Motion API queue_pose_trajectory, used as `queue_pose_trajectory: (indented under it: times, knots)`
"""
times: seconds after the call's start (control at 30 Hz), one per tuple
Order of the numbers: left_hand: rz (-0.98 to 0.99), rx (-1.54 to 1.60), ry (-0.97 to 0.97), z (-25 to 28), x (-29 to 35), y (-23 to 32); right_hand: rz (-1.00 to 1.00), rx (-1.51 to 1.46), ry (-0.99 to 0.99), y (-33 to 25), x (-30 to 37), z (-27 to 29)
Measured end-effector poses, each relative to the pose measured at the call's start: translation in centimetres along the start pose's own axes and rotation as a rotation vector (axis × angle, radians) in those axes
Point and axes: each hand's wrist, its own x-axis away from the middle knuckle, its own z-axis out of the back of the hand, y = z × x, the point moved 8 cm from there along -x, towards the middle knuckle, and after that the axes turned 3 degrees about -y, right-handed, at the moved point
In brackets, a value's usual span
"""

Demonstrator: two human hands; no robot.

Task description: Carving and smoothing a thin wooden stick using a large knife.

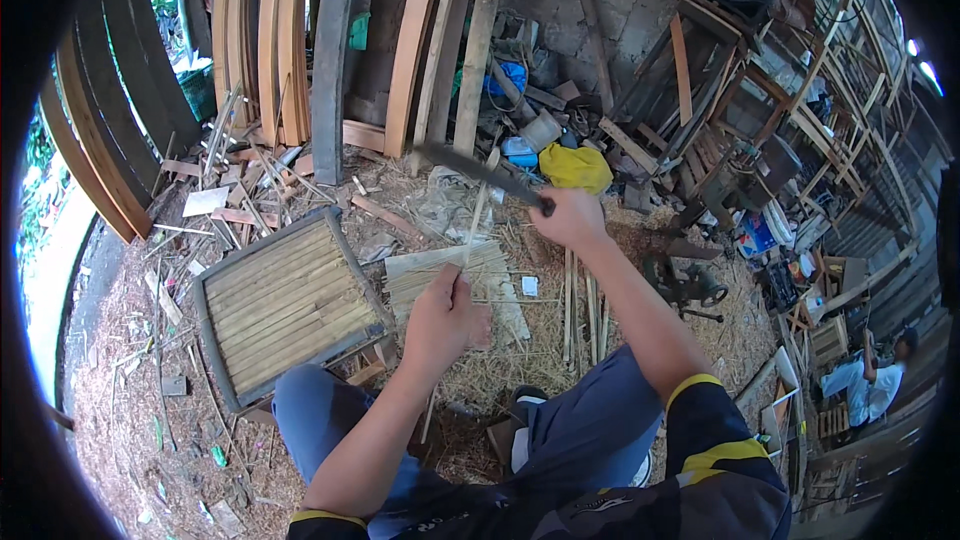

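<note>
My right hand (568,218) is closed around the handle end of a machete (470,168), whose long dark blade points up and to the left, held off the ground. In my left hand (438,322), the fingers are wrapped round the lower end of a thin, pale bamboo strip (479,208). The strip rises away from me, and the blade crosses near its upper part; whether they touch I cannot tell. Below and beyond my left hand lies a pale flat mat or board (500,275). Several thin strips (570,325) lie beneath my right forearm.
A dark-framed panel of bamboo slats (285,308) rests left of my knee. Long planks (410,50) lean at the back. A yellow cloth (575,168) lies among clutter beyond my right hand. A metal vise (690,280) stands right. Another person (868,385) sits far right.
</note>
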Motion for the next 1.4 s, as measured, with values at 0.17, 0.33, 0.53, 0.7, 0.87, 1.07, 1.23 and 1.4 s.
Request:
queue_pose_trajectory:
  times: [0.17,0.33,0.53,0.7,0.87,1.07,1.23,1.4]
  knots:
    - [-0.063,-0.014,0.026,-0.3,0.1,0.3,0.118,0.049,-0.087,-1.1,1.5,-0.7]
    - [0.022,0.050,-0.019,-0.7,0.4,0.5,-0.083,0.044,-0.038,2.4,0.0,-0.4]
    - [0.030,0.024,-0.048,-1.1,-0.1,-0.4,-0.105,0.159,-0.057,3.4,-0.1,0.1]
    - [0.130,0.042,-0.059,-1.3,-0.1,-1.1,0.063,0.052,-0.042,0.3,2.7,-0.2]
    - [-0.038,0.044,0.068,-1.0,-0.9,-1.7,0.036,0.039,-0.061,0.1,1.9,0.0]
    - [0.077,0.063,0.040,-0.5,-0.6,-1.2,0.218,0.067,-0.087,-2.3,3.5,-1.4]
    - [0.045,0.126,0.024,-1.4,-0.9,-2.1,-0.189,-0.013,-0.094,1.1,-0.1,-0.1]
    - [-0.025,0.059,0.090,-0.1,-0.9,-2.0,0.338,0.104,-0.186,-3.9,4.0,-2.5]
